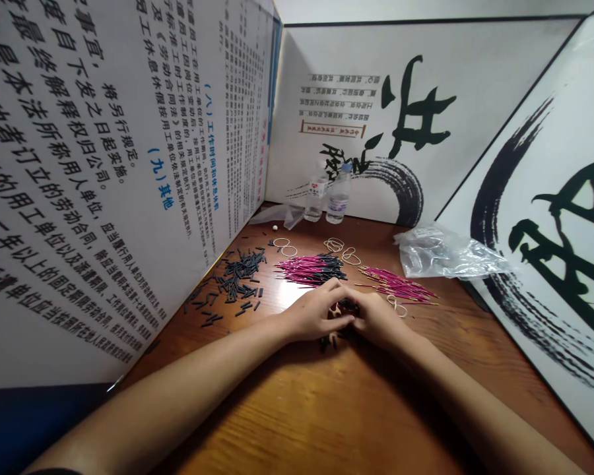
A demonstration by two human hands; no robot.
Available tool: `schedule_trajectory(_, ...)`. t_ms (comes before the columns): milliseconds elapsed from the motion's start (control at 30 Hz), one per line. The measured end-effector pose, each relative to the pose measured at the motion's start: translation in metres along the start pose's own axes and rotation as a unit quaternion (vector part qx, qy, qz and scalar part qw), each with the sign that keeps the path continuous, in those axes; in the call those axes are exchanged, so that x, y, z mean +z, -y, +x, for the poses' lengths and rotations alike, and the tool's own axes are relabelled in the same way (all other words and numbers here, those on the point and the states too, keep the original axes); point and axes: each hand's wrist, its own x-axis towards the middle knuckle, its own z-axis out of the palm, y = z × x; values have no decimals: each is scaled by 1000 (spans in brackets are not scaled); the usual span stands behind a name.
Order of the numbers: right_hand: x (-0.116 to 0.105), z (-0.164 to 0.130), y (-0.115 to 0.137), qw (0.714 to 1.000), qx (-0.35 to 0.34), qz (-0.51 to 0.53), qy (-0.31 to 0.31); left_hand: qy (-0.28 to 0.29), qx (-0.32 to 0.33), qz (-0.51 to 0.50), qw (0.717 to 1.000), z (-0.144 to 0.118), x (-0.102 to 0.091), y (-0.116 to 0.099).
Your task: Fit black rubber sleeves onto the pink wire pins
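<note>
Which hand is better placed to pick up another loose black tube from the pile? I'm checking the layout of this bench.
Probably the left hand. The black tube pile lies on its side of the wooden table. The right hand sits nearer the pink wires.

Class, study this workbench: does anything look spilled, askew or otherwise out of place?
The short black tubes lie scattered loose at the left by the board, unlike the pink wires, which lie in bundles. A crumpled plastic bag sprawls at the right.

Two water bottles [337,194], two pink wire bundles [311,269] (black caps uncounted), two plastic bags [445,254].
</note>
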Motion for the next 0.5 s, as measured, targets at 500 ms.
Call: schedule_trajectory(500,5,0,2,1000,18,6,-2,-51,60,105,991,2,1,-1)
